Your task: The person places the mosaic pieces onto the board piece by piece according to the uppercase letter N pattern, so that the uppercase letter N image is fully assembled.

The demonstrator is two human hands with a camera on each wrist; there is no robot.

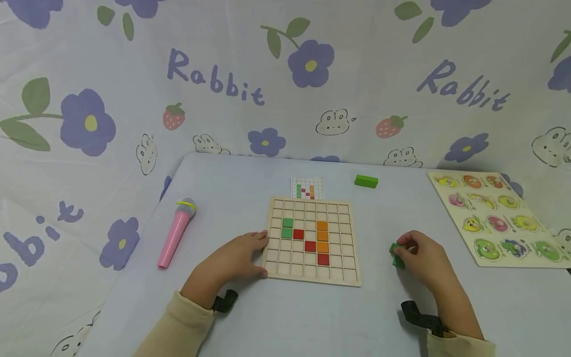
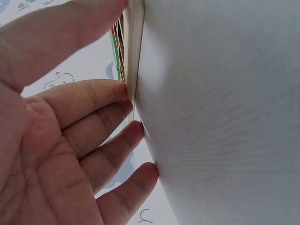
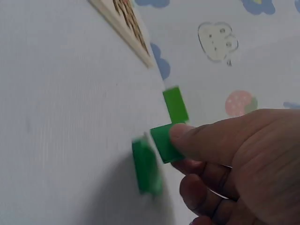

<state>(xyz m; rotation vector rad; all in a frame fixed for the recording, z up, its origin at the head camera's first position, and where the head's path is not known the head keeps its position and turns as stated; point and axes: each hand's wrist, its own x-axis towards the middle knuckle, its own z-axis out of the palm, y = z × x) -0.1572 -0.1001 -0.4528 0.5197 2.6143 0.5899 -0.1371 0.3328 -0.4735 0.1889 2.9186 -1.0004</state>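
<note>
A wooden grid board (image 1: pixel 291 256) lies flat on the table, with green (image 1: pixel 287 223), red (image 1: pixel 311 246) and orange tiles (image 1: pixel 322 235) in some of its squares. My left hand (image 1: pixel 238 255) touches the board's left edge, its thumb and fingertips spread along that side. To the right of the board, my right hand (image 1: pixel 421 255) pinches a green tile (image 3: pixel 164 142) between thumb and fingers. Right beside that tile, a second green piece (image 3: pixel 146 166) shows blurred in the right wrist view, over a shadow on the table.
A small pattern card (image 1: pixel 307 187) lies partly behind the board. A green block (image 1: pixel 366 181) sits at the back. On the left is a pink toy microphone (image 1: pixel 174 239); on the right, a fruit puzzle board (image 1: pixel 489 241). A printed cloth (image 1: pixel 357 59) hangs behind the table.
</note>
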